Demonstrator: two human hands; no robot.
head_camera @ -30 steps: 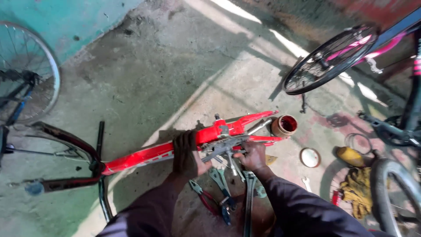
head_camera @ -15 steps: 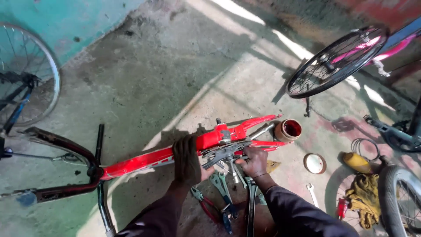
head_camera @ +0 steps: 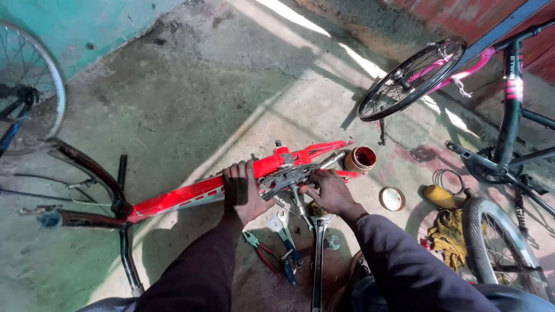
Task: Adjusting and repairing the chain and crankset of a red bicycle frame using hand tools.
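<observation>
A red bicycle frame (head_camera: pixel 185 196) lies on its side on the concrete floor. My left hand (head_camera: pixel 243 190) grips its tube, fingers wrapped over the top. My right hand (head_camera: pixel 329 190) holds the grey metal crank and sprocket part (head_camera: pixel 286 176) at the frame's bottom bracket. Wrenches (head_camera: pixel 283 228) and red-handled pliers (head_camera: pixel 260 248) lie on the floor just below my hands.
An open reddish grease tin (head_camera: pixel 361 159) and its lid (head_camera: pixel 392 199) sit to the right. Beyond are a yellow rag (head_camera: pixel 448 234), a yellow bottle (head_camera: pixel 437 196), a black bicycle (head_camera: pixel 509 144) with its front wheel (head_camera: pixel 410 78), and a tyre (head_camera: pixel 497 248). A wheel (head_camera: pixel 29 81) stands at far left.
Both hands stay on the frame and crank; my right hand has shifted slightly on the crank part. The view has moved a little, sliding the scene.
</observation>
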